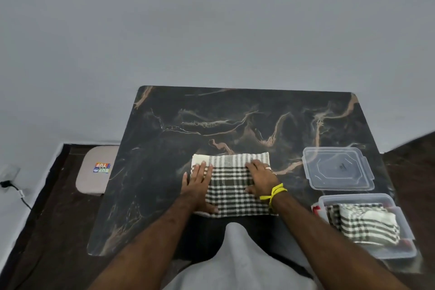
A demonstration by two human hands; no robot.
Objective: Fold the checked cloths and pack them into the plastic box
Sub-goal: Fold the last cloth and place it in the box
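Both hands, left hand (199,180) and right hand (261,178), flat with straight fingers (nothing gripped) on the checked cloth (231,186)

We face a plain grey wall (211,19) that fills the upper half of our view, evenly lit and unmarked. Below it stands a dark worktop (235,120) with a marbled pattern of pale brown veins and rounded far corners. The floor (47,219) is dark brown. At the left, beside the worktop, sits a pale padded stool (94,181) with a small coloured sticker (102,168) on its seat. Low on the left wall we see a socket (9,170) with a black plug (5,183) and a cord (23,198) trailing down.
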